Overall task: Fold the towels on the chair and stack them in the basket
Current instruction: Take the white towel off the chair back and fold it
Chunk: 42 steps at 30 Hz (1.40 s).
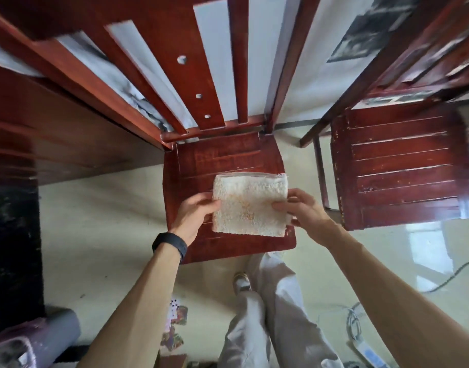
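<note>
Gripping a folded cream towel [250, 205] by its two side edges, the left hand [195, 212] and right hand [303, 211] hold it flat over the seat of a red-brown wooden chair [222, 160]; I cannot tell whether the towel rests on the seat or is just above it. The left wrist carries a black band [170, 244]. The chair's slatted back rises toward a pale wall. A second, darker slatted chair [403, 166] stands just to the right. The floor [95, 221] is glossy cream tile, with a cable [451, 277] and a power strip [369, 353] at lower right and a grey roll [55, 330] at lower left.
</note>
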Each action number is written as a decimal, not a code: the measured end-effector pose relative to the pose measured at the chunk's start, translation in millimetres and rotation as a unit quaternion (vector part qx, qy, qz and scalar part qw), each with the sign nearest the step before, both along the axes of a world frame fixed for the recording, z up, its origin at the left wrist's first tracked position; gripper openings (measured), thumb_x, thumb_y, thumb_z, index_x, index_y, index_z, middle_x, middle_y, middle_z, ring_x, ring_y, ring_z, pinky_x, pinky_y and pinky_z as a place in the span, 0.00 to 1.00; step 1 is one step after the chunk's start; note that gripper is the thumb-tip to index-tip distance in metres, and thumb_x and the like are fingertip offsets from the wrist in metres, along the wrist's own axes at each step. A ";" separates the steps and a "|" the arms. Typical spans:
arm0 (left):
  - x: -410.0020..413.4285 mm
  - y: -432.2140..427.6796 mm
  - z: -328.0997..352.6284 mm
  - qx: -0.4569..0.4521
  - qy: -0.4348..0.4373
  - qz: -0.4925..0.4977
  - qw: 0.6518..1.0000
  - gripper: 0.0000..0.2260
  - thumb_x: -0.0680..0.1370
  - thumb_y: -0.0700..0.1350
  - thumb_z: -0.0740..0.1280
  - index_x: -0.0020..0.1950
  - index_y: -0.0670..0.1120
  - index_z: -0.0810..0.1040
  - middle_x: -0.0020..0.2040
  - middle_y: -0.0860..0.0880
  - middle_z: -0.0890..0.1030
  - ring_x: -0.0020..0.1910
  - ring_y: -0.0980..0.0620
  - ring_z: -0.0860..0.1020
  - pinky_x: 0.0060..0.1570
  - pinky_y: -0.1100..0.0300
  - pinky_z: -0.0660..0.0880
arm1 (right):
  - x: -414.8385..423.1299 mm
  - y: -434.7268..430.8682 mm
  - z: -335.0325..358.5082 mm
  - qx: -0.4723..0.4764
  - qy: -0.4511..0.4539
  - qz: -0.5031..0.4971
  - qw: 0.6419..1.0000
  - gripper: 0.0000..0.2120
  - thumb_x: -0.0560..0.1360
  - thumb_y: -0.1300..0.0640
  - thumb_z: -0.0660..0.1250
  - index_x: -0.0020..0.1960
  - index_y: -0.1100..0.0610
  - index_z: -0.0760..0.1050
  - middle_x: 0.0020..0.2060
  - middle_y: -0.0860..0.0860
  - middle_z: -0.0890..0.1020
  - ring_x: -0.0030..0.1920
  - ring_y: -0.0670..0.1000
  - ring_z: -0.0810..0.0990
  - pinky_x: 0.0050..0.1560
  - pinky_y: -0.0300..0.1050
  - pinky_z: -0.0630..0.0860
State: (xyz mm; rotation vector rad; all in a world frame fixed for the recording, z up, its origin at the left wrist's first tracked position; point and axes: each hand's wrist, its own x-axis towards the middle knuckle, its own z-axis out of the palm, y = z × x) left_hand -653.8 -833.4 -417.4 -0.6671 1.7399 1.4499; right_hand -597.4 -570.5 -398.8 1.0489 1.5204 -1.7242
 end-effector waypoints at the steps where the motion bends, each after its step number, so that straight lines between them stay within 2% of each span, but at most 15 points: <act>1: -5.9 7.5 22.5 0.001 0.010 -0.008 1.000 0.11 0.73 0.38 0.74 0.53 0.46 0.83 0.50 0.48 0.86 0.53 0.49 0.83 0.56 0.56 0.75 | 1.3 7.6 26.0 -0.001 0.018 0.000 1.000 0.20 0.68 0.60 0.77 0.57 0.60 0.77 0.53 0.56 0.85 0.52 0.55 0.85 0.45 0.45 0.80; 3: -15.5 25.6 70.1 0.016 0.046 -0.042 0.998 0.09 0.73 0.38 0.74 0.51 0.47 0.82 0.47 0.50 0.86 0.51 0.51 0.82 0.53 0.59 0.74 | 9.7 23.5 78.3 0.007 0.058 -0.005 0.998 0.22 0.65 0.57 0.76 0.57 0.60 0.76 0.51 0.58 0.85 0.50 0.55 0.85 0.44 0.45 0.82; 5: -21.4 49.3 132.6 0.041 0.095 -0.095 0.990 0.11 0.72 0.40 0.75 0.53 0.48 0.82 0.48 0.50 0.85 0.52 0.51 0.82 0.53 0.61 0.73 | 29.6 42.8 140.7 0.058 0.103 -0.041 0.992 0.18 0.67 0.57 0.77 0.55 0.57 0.77 0.48 0.57 0.85 0.48 0.55 0.86 0.46 0.52 0.83; 8: -38.0 71.9 180.2 0.079 0.128 -0.170 0.974 0.19 0.68 0.44 0.77 0.58 0.49 0.81 0.53 0.46 0.85 0.54 0.49 0.82 0.60 0.56 0.74 | 41.9 58.1 191.5 0.092 0.155 -0.058 0.982 0.10 0.73 0.59 0.75 0.52 0.53 0.79 0.42 0.53 0.84 0.42 0.51 0.85 0.37 0.47 0.81; 12: -37.9 129.9 297.9 0.142 0.196 -0.294 0.925 0.12 0.73 0.40 0.74 0.56 0.49 0.82 0.54 0.48 0.85 0.56 0.51 0.82 0.65 0.55 0.72 | 91.6 84.2 307.3 0.196 0.245 -0.126 0.941 0.11 0.72 0.57 0.76 0.50 0.44 0.81 0.38 0.53 0.81 0.42 0.51 0.83 0.45 0.49 0.79; 16: -11.7 181.3 400.9 0.198 0.271 -0.349 0.875 0.10 0.75 0.38 0.71 0.54 0.48 0.83 0.52 0.47 0.85 0.56 0.49 0.82 0.61 0.56 0.73 | 150.9 98.2 402.0 0.256 0.324 -0.198 0.889 0.12 0.73 0.59 0.75 0.53 0.47 0.80 0.39 0.55 0.80 0.41 0.49 0.81 0.43 0.44 0.77; 19: 22.4 216.2 467.2 0.251 0.299 -0.374 0.842 0.13 0.76 0.36 0.70 0.59 0.44 0.80 0.51 0.44 0.84 0.52 0.46 0.82 0.48 0.60 0.78 | 199.5 106.4 462.8 0.277 0.376 -0.257 0.846 0.16 0.71 0.60 0.76 0.57 0.51 0.79 0.40 0.59 0.78 0.41 0.48 0.81 0.39 0.35 0.77; 20: 35.3 227.0 486.4 0.263 0.304 -0.382 0.832 0.13 0.76 0.36 0.70 0.60 0.44 0.80 0.51 0.44 0.83 0.51 0.46 0.82 0.44 0.61 0.79 | 215.9 110.2 478.7 0.286 0.386 -0.274 0.833 0.18 0.70 0.58 0.77 0.59 0.50 0.78 0.42 0.62 0.79 0.42 0.48 0.82 0.38 0.36 0.78; 22: 62.2 250.2 520.5 0.295 0.303 -0.405 0.810 0.13 0.76 0.37 0.69 0.61 0.45 0.80 0.51 0.44 0.83 0.51 0.47 0.83 0.41 0.61 0.79 | 249.4 118.9 503.7 0.296 0.397 -0.318 0.808 0.19 0.71 0.58 0.76 0.60 0.47 0.78 0.47 0.62 0.82 0.46 0.51 0.85 0.40 0.48 0.82; 25: 98.7 294.7 561.0 0.331 0.306 -0.438 0.778 0.12 0.76 0.39 0.70 0.59 0.49 0.81 0.50 0.49 0.84 0.51 0.50 0.84 0.42 0.57 0.80 | 298.7 139.1 530.4 0.315 0.423 -0.365 0.767 0.17 0.73 0.57 0.74 0.60 0.46 0.78 0.50 0.59 0.84 0.52 0.60 0.84 0.47 0.64 0.82; 26: 110.8 310.8 571.9 0.341 0.300 -0.446 0.772 0.12 0.76 0.40 0.70 0.59 0.50 0.81 0.50 0.50 0.85 0.50 0.50 0.84 0.42 0.56 0.80 | 313.9 147.3 538.5 0.326 0.425 -0.372 0.758 0.17 0.74 0.56 0.74 0.61 0.46 0.78 0.50 0.59 0.84 0.52 0.60 0.84 0.48 0.67 0.81; 30: 160.0 381.3 602.9 0.366 0.270 -0.491 0.742 0.13 0.76 0.43 0.71 0.60 0.50 0.79 0.52 0.49 0.85 0.50 0.47 0.84 0.43 0.55 0.80 | 370.3 183.9 568.8 0.339 0.433 -0.441 0.709 0.14 0.76 0.63 0.70 0.61 0.53 0.78 0.49 0.60 0.84 0.44 0.53 0.84 0.36 0.51 0.81; 34: 206.4 460.2 620.4 0.381 0.262 -0.524 0.715 0.16 0.75 0.44 0.72 0.62 0.48 0.78 0.53 0.45 0.83 0.47 0.46 0.84 0.42 0.53 0.80 | 421.5 236.8 587.1 0.395 0.412 -0.446 0.690 0.17 0.73 0.56 0.72 0.60 0.50 0.78 0.48 0.56 0.87 0.49 0.56 0.85 0.56 0.64 0.79; 39: 261.7 562.6 638.7 0.403 0.251 -0.541 0.694 0.20 0.71 0.47 0.76 0.62 0.46 0.78 0.57 0.43 0.83 0.49 0.43 0.84 0.48 0.46 0.81 | 478.2 312.7 611.2 0.456 0.381 -0.462 0.658 0.14 0.75 0.57 0.72 0.59 0.46 0.79 0.47 0.53 0.87 0.48 0.53 0.85 0.58 0.66 0.78; 42: 291.2 615.5 651.2 0.422 0.249 -0.549 0.677 0.23 0.70 0.49 0.77 0.63 0.45 0.77 0.59 0.40 0.81 0.53 0.38 0.82 0.52 0.40 0.80 | 507.8 356.0 629.2 0.484 0.362 -0.471 0.643 0.12 0.76 0.53 0.72 0.56 0.39 0.79 0.47 0.51 0.87 0.51 0.53 0.85 0.57 0.64 0.79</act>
